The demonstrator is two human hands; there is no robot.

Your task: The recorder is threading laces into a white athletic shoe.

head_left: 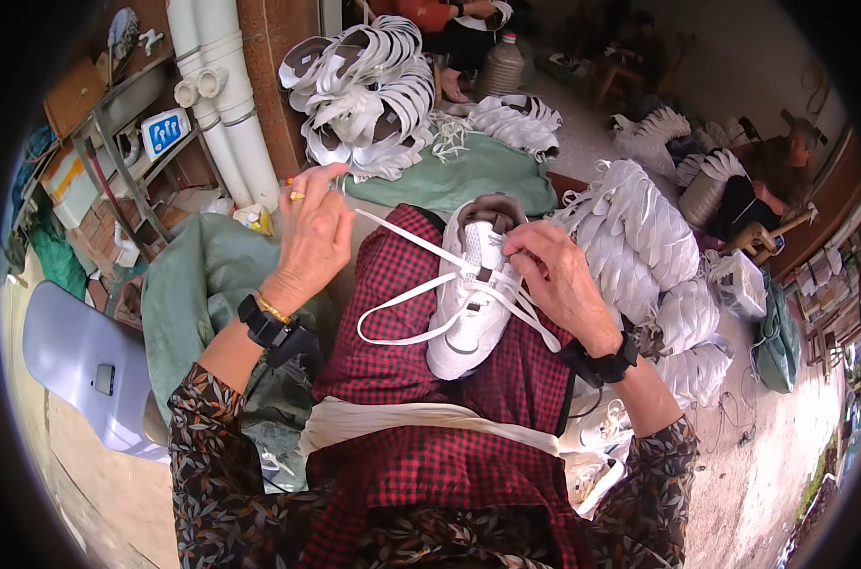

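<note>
A white sneaker lies on my lap over a red-and-black checked apron, its toe pointing toward me. White shoelace runs through its eyelets, with a loose loop spread to the left and another end hanging to the right. My left hand, raised left of the shoe, pinches one lace and draws it in a straight line from the eyelets. At the upper right edge of the lacing, my right hand has thumb and fingers closed on the sneaker; its fingertips partly cover the eyelets there.
Stacked white shoe uppers sit ahead on the left, and more bundles stand at my right. Green sacking lies ahead; a pale plastic stool stands at left. Other people work in the background.
</note>
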